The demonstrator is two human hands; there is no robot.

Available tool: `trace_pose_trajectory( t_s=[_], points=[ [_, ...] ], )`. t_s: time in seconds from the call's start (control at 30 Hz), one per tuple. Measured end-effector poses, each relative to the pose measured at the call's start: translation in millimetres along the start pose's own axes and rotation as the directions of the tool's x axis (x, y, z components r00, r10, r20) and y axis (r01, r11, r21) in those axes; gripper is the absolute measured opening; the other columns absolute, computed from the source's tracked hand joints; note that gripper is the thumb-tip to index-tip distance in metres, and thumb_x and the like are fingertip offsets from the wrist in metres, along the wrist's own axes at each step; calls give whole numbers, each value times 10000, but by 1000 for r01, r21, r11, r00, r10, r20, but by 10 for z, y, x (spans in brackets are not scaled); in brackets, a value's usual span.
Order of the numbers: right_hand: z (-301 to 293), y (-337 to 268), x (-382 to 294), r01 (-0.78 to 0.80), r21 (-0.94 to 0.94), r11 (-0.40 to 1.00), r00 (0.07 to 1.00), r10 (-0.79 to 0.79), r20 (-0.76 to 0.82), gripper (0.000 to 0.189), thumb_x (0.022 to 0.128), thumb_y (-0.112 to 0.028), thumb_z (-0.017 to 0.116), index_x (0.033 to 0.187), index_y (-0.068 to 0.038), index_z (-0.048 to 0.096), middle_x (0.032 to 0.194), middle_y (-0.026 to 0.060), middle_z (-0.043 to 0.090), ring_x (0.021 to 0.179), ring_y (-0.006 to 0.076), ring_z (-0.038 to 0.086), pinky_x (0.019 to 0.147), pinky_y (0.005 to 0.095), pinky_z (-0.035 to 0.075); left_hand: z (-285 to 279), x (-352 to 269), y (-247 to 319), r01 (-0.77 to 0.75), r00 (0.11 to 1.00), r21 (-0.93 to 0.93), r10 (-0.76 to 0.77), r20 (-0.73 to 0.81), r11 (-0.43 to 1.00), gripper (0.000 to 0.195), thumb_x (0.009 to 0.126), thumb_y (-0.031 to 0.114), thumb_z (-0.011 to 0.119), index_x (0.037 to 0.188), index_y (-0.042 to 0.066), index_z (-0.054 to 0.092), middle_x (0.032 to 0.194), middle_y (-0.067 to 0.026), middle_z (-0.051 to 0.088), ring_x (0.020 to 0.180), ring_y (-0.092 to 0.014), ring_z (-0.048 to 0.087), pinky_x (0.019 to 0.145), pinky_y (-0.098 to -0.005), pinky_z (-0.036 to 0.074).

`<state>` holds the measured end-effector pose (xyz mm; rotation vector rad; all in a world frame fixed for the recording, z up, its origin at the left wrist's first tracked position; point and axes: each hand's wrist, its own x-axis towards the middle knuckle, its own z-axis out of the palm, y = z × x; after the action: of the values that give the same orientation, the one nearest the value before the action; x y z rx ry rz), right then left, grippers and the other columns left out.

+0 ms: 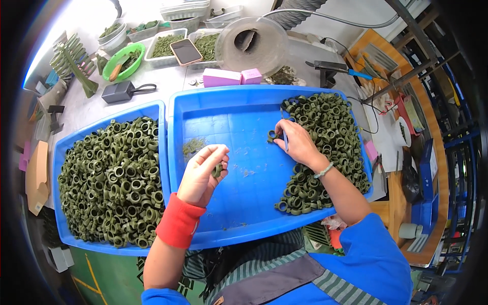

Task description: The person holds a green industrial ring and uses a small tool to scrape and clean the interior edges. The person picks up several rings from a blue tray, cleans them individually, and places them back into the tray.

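Observation:
My left hand (204, 173) is above the left part of a blue plastic tray (240, 213), its fingers curled round a dark green moulded part (217, 170) that they mostly hide. In my right hand (299, 141) is a slim knife-like tool (285, 140) with a blue-grey handle. The fingertips of that hand also hold a green plastic ring part (271, 135) at the edge of a heap of similar green ring parts (324, 129) in the tray's right side. Fine green trimmings (193, 146) lie at the tray's left.
A second blue tray (164, 152), heaped with green ring parts, stands at the left. Behind are a phone (186, 52), pink blocks (222, 77), a black box with a strap (119, 92), a green bowl (140, 49) and an extraction hood (267, 42). Blue-handled pliers (354, 72) lie at the back right.

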<state>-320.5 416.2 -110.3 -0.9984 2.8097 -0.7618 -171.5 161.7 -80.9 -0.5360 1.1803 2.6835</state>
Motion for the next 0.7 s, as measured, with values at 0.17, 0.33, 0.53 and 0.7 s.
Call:
trace_pose_trajectory(
  t_s=[0.17, 0.33, 0.53, 0.7],
  points=[
    [120, -47, 41, 164, -53, 985, 982, -168, -88, 285, 787, -23, 730, 1017, -42, 563, 999, 135, 652, 972, 358, 599, 872, 445, 478, -83, 3, -59, 22, 995, 135, -35, 95, 991, 155, 977, 143, 665, 1118, 85, 635, 882, 33, 596, 785, -55, 560, 691, -193, 453],
    [138, -117, 65, 181, -21, 983, 983, -182, -27, 255, 793, -5, 712, 1009, -47, 582, 986, 117, 664, 914, 328, 631, 860, 417, 500, -54, 3, -51, 34, 994, 163, -50, 95, 986, 216, 973, 146, 670, 1174, 75, 634, 914, 28, 610, 811, -54, 568, 705, -200, 461],
    [65, -826, -113, 204, 398, 894, 979, -182, -93, 261, 832, -43, 755, 1020, -25, 574, 980, 117, 651, 829, 264, 682, 716, 346, 564, -8, -19, -115, -68, 997, 427, 43, 68, 902, 304, 957, 174, 698, 1221, 37, 637, 1016, -11, 663, 865, -58, 599, 711, -194, 450],
    [35, -1006, -214, 57, 777, 627, 997, -69, -17, 211, 908, -87, 741, 1036, -24, 586, 994, 67, 661, 877, 149, 682, 719, 298, 562, -20, 2, -74, -32, 996, 312, 5, 87, 949, 214, 967, 152, 686, 1135, 20, 672, 977, -10, 674, 849, -64, 616, 732, -190, 481]
  ],
)
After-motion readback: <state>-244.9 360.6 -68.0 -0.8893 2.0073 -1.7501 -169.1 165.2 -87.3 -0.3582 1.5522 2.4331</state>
